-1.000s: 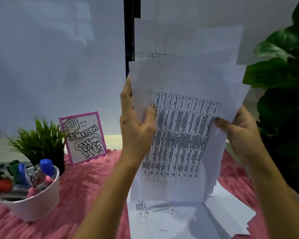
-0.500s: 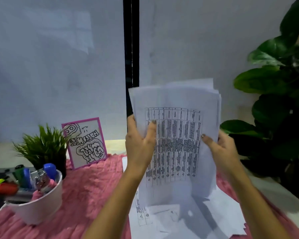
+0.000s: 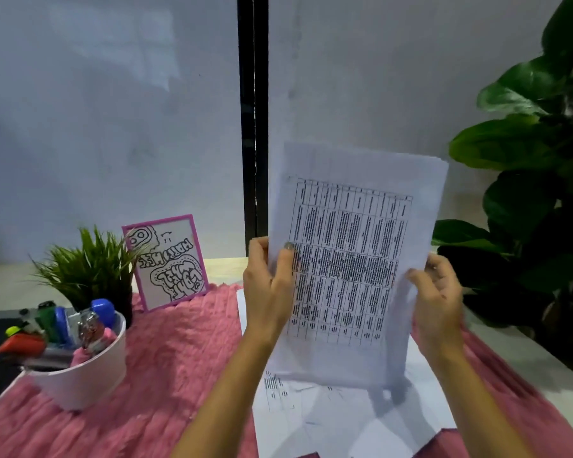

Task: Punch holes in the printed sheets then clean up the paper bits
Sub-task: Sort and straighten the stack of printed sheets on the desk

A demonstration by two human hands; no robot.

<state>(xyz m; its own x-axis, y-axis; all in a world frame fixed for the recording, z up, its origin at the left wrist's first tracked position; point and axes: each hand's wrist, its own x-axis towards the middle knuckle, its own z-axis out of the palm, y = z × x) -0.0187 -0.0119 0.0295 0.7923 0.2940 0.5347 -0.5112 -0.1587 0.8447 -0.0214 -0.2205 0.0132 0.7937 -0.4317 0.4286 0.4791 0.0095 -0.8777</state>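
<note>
I hold a stack of printed sheets (image 3: 351, 259) upright above the table, its front page bearing a dense printed table. My left hand (image 3: 270, 285) grips the stack's left edge, thumb on the front page. My right hand (image 3: 439, 292) holds the right edge with its fingers curled round it; this hand is blurred. More printed sheets (image 3: 328, 418) lie flat on the pink cloth (image 3: 172, 358) under the stack. No hole punch can be made out.
A white bowl (image 3: 83, 375) of markers and small tools stands at the left on the pink cloth. Behind it are a small green plant (image 3: 86, 266) and a pink-framed drawing (image 3: 167, 262). A large leafy plant (image 3: 536, 200) fills the right side.
The fanned-out sheets have come together into one squared stack and dropped lower. Both hands moved down with it, and the stack now tilts slightly clockwise.
</note>
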